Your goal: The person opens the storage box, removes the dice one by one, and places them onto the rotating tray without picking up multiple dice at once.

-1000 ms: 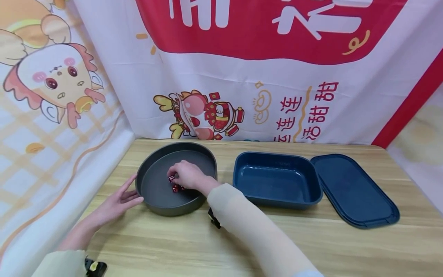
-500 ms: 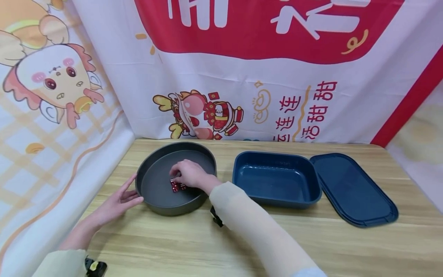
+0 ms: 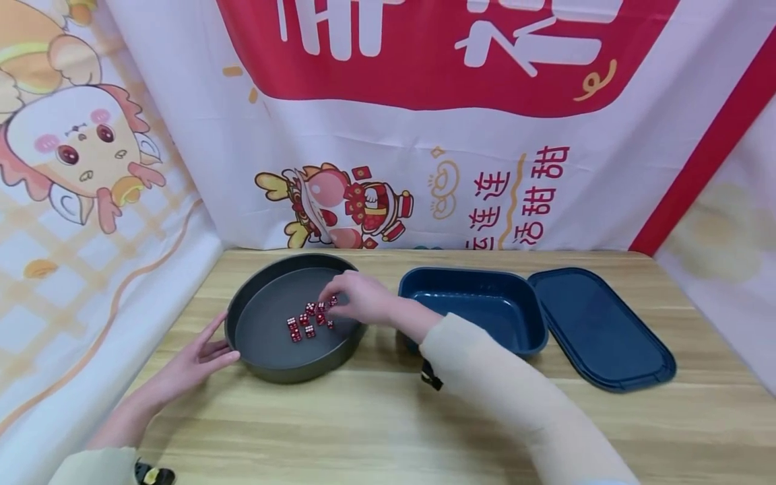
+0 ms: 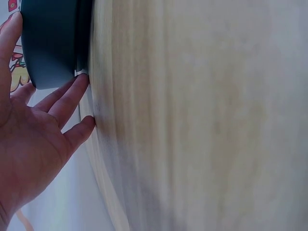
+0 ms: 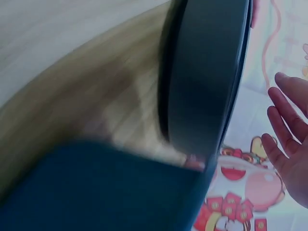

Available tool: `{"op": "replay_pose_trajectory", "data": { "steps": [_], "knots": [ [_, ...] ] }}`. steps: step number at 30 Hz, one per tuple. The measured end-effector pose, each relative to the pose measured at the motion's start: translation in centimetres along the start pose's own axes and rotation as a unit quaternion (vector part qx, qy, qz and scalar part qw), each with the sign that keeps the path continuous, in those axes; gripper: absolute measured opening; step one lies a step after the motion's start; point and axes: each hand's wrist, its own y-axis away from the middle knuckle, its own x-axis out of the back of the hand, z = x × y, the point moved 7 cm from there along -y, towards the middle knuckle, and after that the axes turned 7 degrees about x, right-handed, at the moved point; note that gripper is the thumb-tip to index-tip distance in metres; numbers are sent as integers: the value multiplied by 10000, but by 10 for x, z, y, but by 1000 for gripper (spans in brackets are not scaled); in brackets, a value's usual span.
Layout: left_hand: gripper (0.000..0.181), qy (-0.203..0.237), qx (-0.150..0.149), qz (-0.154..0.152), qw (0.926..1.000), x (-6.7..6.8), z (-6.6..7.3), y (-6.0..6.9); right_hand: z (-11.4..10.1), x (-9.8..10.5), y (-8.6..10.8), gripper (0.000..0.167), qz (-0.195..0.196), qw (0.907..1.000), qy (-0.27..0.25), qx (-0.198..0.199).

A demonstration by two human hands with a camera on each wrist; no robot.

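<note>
Several small red dice (image 3: 294, 329) with white dots lie spread on the floor of a round dark grey pan (image 3: 303, 370). My right hand (image 3: 362, 298) is over the pan's right rim, in front of a dark blue box. In the right wrist view its fingers (image 5: 284, 118) are spread and hold nothing. The dice nearest it lie close by its fingertips in the head view. My left hand (image 3: 192, 362) touches the left side of the pan. The left wrist view shows its fingers (image 4: 70, 101) extended and apart, by the pan's outer wall.
Right of the pan stands the dark blue rectangular box (image 3: 467, 277), partly behind my right forearm. Its matching flat lid (image 3: 600, 330) lies against its right side. The wooden table (image 3: 339, 431) ends at a printed cloth (image 3: 448, 128) behind and at the left.
My right hand has moved right, from the middle of the pan to its right rim. More dice show now, spread apart. My left hand stays at the pan; the head view has shifted slightly.
</note>
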Motion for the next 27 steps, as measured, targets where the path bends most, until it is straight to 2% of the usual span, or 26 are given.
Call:
{"op": "replay_pose_trajectory", "data": {
  "steps": [8,13,18,20,23,25,27],
  "knots": [
    [87,-116,-55,38,9999,4,-5,4,19,27,59,22,407,9989,9,-238],
    [88,-257,-19,9,9997,9,-6,7,31,43,106,23,755,9968,-86,-251],
    [89,-291,-65,26,9996,12,-4,10,45,58,154,28,1211,9909,-285,-505],
    [91,-491,-140,170,9985,14,3,11,50,64,172,31,1395,9881,-190,-625],
    [96,-901,-261,464,9945,19,22,12,58,72,200,35,1563,9836,-32,-899],
    [100,-1327,-351,678,9882,20,40,15,63,74,218,39,1583,9808,26,-1138],
    [103,-1887,-499,836,9772,17,63,19,67,75,236,45,1559,9776,25,-1411]
  ]
}}
